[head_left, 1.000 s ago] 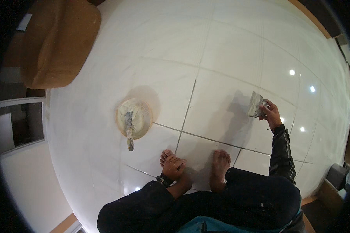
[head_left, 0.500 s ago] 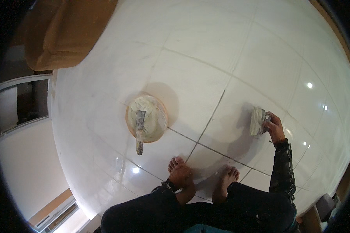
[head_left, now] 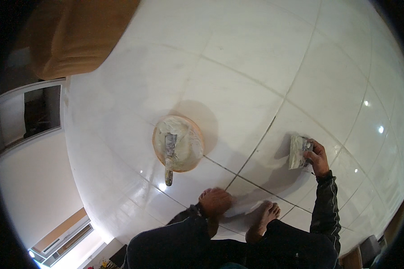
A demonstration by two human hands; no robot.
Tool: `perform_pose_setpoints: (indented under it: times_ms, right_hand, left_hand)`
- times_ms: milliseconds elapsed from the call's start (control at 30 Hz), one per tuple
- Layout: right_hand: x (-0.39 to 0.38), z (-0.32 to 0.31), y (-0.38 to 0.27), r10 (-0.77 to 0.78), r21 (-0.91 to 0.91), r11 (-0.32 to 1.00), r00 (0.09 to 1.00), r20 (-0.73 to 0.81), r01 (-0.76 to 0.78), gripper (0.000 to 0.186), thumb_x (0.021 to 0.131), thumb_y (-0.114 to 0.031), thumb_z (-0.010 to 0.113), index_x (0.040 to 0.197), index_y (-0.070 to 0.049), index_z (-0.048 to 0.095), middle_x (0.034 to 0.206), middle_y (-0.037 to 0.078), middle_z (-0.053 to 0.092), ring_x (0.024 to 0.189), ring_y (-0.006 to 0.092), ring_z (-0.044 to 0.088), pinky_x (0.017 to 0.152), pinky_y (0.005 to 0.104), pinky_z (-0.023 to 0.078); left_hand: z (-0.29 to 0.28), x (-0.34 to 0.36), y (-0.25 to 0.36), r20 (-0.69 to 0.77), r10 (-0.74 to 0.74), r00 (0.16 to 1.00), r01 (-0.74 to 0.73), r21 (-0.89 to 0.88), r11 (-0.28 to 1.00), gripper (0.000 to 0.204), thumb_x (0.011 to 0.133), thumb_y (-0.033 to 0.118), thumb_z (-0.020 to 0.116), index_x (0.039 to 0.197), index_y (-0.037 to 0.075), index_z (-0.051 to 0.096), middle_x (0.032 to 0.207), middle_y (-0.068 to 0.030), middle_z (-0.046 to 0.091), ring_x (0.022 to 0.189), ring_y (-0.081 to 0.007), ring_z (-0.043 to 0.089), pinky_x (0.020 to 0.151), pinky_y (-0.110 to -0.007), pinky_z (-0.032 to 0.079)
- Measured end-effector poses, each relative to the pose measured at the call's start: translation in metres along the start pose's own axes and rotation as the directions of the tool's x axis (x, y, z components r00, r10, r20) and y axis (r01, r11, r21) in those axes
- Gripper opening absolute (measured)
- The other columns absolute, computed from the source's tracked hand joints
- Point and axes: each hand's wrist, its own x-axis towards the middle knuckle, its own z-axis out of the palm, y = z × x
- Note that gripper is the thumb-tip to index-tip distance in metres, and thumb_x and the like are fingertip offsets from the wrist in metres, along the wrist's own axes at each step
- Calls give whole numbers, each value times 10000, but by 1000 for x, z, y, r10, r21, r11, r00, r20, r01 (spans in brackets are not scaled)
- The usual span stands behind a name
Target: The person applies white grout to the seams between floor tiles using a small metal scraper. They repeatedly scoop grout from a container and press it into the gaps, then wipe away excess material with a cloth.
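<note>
My right hand (head_left: 318,157) grips a wide, flat spreader (head_left: 300,151), its fingers and thumb closed on the grey part. Pale paste coats the blade's left side, and a shadow falls beside it on the floor; whether it touches the tiles I cannot tell. At centre left stands a round orange-rimmed tub (head_left: 200,148) of pale, thick paste. Across the paste lies a putty knife (head_left: 169,157), its smeared handle sticking out over the near rim. My left hand (head_left: 216,201) hangs over my left foot, nearest to the tub; its fingers are hard to make out.
Glossy white tiles (head_left: 247,85) cover the floor, some joints dark and others pale. A brown upholstered seat (head_left: 81,40) stands at the far left. My right foot (head_left: 265,219) rests on the tiles between the hands. Dark objects (head_left: 370,251) stand at the lower right.
The whole view has shifted a little. My right hand has brought the spreader slightly left and nearer me. My left hand has moved forward over the left foot. Tub and putty knife stay put.
</note>
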Motion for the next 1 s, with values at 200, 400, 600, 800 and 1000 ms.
perform_pose_setpoints:
  times_ms: [200, 400, 600, 800, 1000]
  right_hand:
    - [-26, 6, 9, -51, 24, 998, 988, -145, 55, 305, 810, -74, 569, 1109, -11, 556, 804, 8, 588, 700, 111, 574, 609, 273, 485]
    - [-149, -6, 46, -42, 76, 994, 922, -385, 77, 329, 842, -130, 550, 1152, -21, 536, 857, 5, 557, 752, 92, 542, 628, 250, 456]
    - [-289, -6, 79, -69, 121, 978, 812, -579, 169, 475, 871, -170, 589, 1284, 32, 469, 1181, 148, 565, 1057, 230, 585, 880, 355, 506]
    - [-239, 131, 81, 41, 44, 999, 716, -697, -15, 489, 932, -256, 530, 1288, 71, 455, 1228, 200, 525, 1092, 276, 537, 934, 383, 449]
    - [-178, 209, 99, 86, -89, 955, 550, -830, -284, 543, 993, -343, 472, 1291, 110, 441, 1275, 251, 486, 1127, 323, 489, 987, 411, 393]
  left_hand:
    - [-94, 226, -14, -188, 632, 752, -547, -713, 439, 221, 812, 83, 657, 1032, 95, 682, 929, -100, 660, 863, -280, 630, 809, -414, 508]
    - [-76, 375, -56, -328, 484, 811, -573, -284, 769, 474, 903, 316, 591, 1295, 59, 524, 1305, -178, 506, 1218, -371, 458, 1054, -474, 357]
    - [-28, 447, -66, -181, 352, 918, -375, -115, 920, 688, 930, 478, 507, 1459, 69, 344, 1520, -234, 235, 1394, -482, 174, 1129, -569, 202]
    - [-13, 456, -43, -247, 428, 869, -460, -89, 883, 687, 948, 480, 465, 1477, 68, 312, 1537, -252, 180, 1408, -513, 96, 1137, -596, 149]
    - [-15, 440, -42, -287, 414, 864, -427, 18, 904, 631, 966, 445, 430, 1470, 75, 350, 1529, -243, 194, 1403, -501, 127, 1133, -595, 192]
